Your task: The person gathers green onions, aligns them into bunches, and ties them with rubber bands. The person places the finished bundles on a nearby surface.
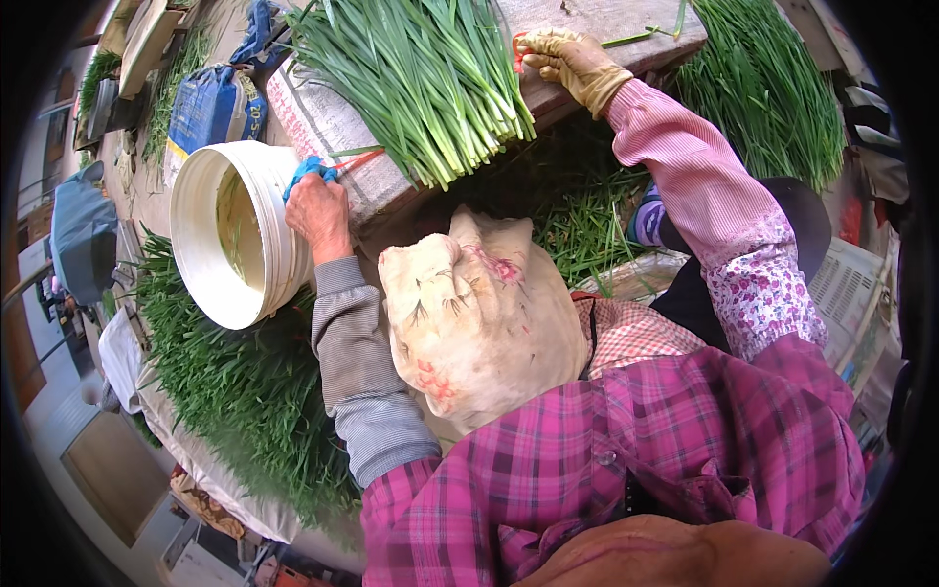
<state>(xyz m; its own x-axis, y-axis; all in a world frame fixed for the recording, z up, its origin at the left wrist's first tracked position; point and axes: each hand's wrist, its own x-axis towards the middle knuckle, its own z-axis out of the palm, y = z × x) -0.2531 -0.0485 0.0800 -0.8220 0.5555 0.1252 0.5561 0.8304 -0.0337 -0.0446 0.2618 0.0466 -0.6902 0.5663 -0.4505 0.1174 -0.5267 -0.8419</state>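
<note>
A large bundle of green garlic chives (433, 81) lies across a cloth-covered board (374, 187), its pale stem ends towards me. A red tie (359, 158) runs from under the left of the bundle. My left hand (318, 213), with blue material (309, 170) about the fingertips, is closed at the tie's left end, beside the white bucket. To the right of the stems, my right hand (579, 64), in a tan rubber glove, pinches the tie's other red end (519, 51). The tie's middle is hidden under the chives.
A white bucket (282, 242) with murky liquid stands tilted in view at left. Piles of chives lie at lower left (242, 389) and upper right (763, 95). A blue sack (213, 106) is behind the bucket. Loose cut leaves (587, 235) lie beneath the board.
</note>
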